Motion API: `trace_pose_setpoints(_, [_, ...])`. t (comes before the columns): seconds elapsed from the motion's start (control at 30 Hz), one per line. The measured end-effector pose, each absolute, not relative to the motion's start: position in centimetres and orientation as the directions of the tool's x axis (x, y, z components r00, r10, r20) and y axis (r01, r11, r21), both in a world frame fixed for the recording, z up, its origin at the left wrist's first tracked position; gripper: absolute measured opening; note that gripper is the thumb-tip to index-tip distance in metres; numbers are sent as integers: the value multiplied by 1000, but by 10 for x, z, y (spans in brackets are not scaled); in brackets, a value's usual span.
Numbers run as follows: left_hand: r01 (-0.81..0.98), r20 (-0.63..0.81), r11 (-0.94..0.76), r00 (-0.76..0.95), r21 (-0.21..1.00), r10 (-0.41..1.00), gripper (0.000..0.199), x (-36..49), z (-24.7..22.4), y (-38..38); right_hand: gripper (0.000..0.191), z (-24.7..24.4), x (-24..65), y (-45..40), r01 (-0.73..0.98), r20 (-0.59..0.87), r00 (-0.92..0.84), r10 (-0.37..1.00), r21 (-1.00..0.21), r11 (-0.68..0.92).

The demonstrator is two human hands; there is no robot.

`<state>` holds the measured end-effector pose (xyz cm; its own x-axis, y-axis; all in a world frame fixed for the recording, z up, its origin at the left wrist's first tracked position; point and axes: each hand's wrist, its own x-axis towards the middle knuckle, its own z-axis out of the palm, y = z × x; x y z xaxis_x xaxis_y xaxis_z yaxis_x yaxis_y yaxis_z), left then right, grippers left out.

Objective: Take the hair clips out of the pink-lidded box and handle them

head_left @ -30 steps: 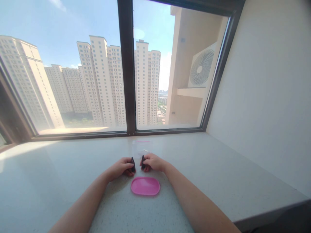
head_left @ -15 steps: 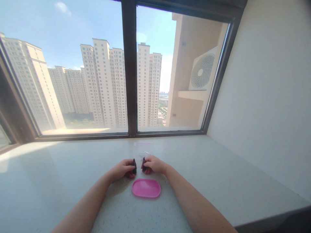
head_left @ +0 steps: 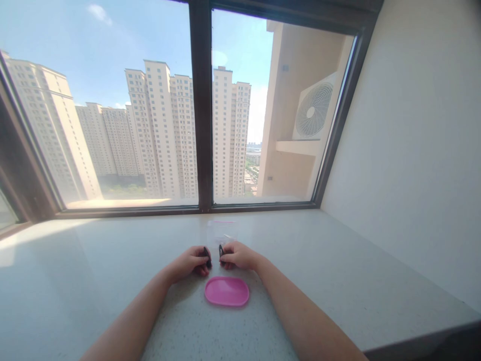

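Observation:
My left hand (head_left: 191,261) is closed, pinching a slim black hair clip (head_left: 207,257) between thumb and fingers. A second black hair clip (head_left: 221,253) is held upright in the fingertips of my right hand (head_left: 237,254). The two clips face each other with a small gap between them. Just below the hands, a pink oval tray (head_left: 227,293) with a raised rim lies on the pale speckled sill, touched by neither hand. Behind the hands a clear zip bag (head_left: 222,228) with a pink seal line lies flat, with something small and pale at its lower part.
The wide stone windowsill (head_left: 112,260) runs up to a dark window frame (head_left: 203,150) at the back. A white wall (head_left: 406,165) bounds the right side. The sill's front edge (head_left: 421,341) shows at the lower right.
Both clips have tilted slightly, their tops leaning a little to the left. The hands stay in nearly the same place, and the tray and bag lie as before.

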<state>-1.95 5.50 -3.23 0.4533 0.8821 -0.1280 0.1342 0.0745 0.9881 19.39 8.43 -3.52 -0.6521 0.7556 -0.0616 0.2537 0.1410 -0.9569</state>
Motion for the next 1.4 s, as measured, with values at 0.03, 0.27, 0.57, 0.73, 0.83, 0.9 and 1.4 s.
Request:
trace_pose_setpoints(0.03, [129,-131,81,450,988,883,35,-20,-32,55,7,-35,194,84,254,-59,-656,753,-956,146])
trace_pose_setpoints(0.27, [156,-135,71,456,985,880,35,-20,-29,53,6,-36,195,84,257,-44,-660,750,-951,170])
trace_pose_setpoints(0.57, [222,-113,7,471,975,875,37,-20,-29,53,6,-38,194,87,257,-45,-666,745,-951,173])
trace_pose_setpoints(0.73, [256,-103,-30,489,966,866,37,-21,-33,56,6,-38,195,86,255,-32,-669,742,-948,189])
trace_pose_setpoints(0.83, [258,-97,-38,491,965,866,37,-22,-34,57,6,-38,195,86,248,-18,-675,737,-947,203])
trace_pose_setpoints(0.9, [262,-96,-41,490,964,866,38,-22,-34,57,7,-37,195,85,247,-18,-669,743,-948,200])
trace_pose_setpoints(1.4, [294,-91,-66,491,954,866,36,-22,-33,57,15,-42,194,88,215,-34,-652,757,-967,141])
